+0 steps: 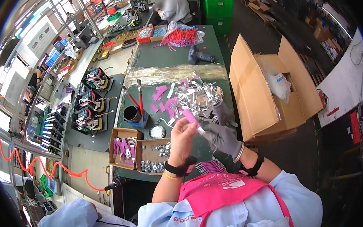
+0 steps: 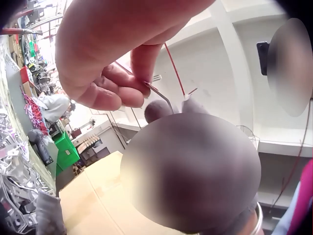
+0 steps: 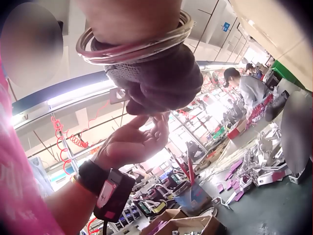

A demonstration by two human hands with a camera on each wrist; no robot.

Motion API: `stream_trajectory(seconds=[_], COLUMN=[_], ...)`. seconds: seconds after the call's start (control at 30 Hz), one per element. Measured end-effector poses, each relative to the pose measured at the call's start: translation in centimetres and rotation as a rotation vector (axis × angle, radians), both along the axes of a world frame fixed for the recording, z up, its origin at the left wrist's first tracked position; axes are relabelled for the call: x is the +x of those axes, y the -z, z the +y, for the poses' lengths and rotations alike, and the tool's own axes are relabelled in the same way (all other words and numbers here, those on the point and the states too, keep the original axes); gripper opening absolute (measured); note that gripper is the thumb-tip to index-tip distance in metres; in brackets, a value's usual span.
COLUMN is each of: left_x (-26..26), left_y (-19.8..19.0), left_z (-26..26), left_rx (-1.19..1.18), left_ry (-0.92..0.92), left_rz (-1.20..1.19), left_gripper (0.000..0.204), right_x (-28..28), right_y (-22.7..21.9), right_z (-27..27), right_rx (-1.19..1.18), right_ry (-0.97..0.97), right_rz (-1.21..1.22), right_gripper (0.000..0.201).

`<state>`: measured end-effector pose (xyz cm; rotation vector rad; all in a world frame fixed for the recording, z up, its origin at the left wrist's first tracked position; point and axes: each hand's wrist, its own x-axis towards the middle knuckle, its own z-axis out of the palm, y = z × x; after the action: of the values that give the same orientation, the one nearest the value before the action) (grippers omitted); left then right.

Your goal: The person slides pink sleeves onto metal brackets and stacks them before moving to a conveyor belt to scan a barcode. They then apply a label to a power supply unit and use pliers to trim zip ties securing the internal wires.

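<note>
In the head view the bare left hand [image 1: 182,139] pinches a purple strip [image 1: 189,116] on a thin metal piece [image 1: 200,130]. The gloved right hand [image 1: 222,138] grips the metal piece's lower end, close beside the left fingertips. From the left wrist view, the left hand [image 2: 117,58] holds the bent thin piece [image 2: 160,94] between thumb and fingers, its far end at the grey glove. The right hand [image 3: 155,83] has curled fingers in the right wrist view, a metal end with a hole [image 3: 117,95] showing beside them; the left hand [image 3: 134,142] is below.
Beyond the hands lie a heap of metal brackets [image 1: 197,98] and purple strips [image 1: 160,92]. Nearer left are a box of purple-covered parts [image 1: 124,148], a box of round metal parts [image 1: 153,157] and a brush cup [image 1: 132,113]. An open carton [image 1: 253,92] stands right.
</note>
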<state>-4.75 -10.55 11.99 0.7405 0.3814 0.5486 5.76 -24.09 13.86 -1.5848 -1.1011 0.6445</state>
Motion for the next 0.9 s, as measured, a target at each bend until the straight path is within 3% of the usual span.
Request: stream_trajectory(seconds=[0.13,0.2,0.23,0.3,0.4,0.47,0.57,0.8,0.9], left_x=[0.1,0.5,0.6,0.8,0.9,0.7,0.2,-0.5,-0.9], left_y=[0.1,0.9,0.7,0.6,0.4,0.3,-0.2,-0.7,0.2], left_z=[-1.6,-2.7,-3.4,-4.3,-5.3,-5.6,-6.0,-6.6,-6.7], left_rx=[0.011,0.031,0.015,0.087,0.145,0.182,0.252,0.296,0.419], left_ry=[-0.022,-0.013,-0.054,-0.056,-0.036,0.008,0.097,0.173,0.168], left_rz=[-0.046,-0.075,-0.053,-0.039,-0.018,-0.004,0.079,0.134,0.143], left_gripper=[0.034,0.034,0.035,0.036,0.036,0.034,0.034,0.031,0.034], right_x=[-1.0,-1.5,-1.6,-1.8,-2.5,-2.7,-2.9,-3.5,-3.3], right_y=[0.5,0.9,0.8,1.6,1.8,1.7,2.8,2.6,4.0], right_z=[0.3,0.5,-0.2,0.2,0.5,0.7,0.3,0.2,0.3], right_rx=[0.232,0.308,0.202,0.252,0.231,0.367,0.458,0.464,0.482], right_ry=[0.173,0.282,0.195,0.260,0.391,0.389,0.378,0.371,0.361], right_rz=[0.245,0.238,0.530,0.564,0.343,0.695,1.013,0.910,0.858], right_gripper=[0.031,0.037,0.045,0.045,0.051,0.053,0.055,0.055,0.054])
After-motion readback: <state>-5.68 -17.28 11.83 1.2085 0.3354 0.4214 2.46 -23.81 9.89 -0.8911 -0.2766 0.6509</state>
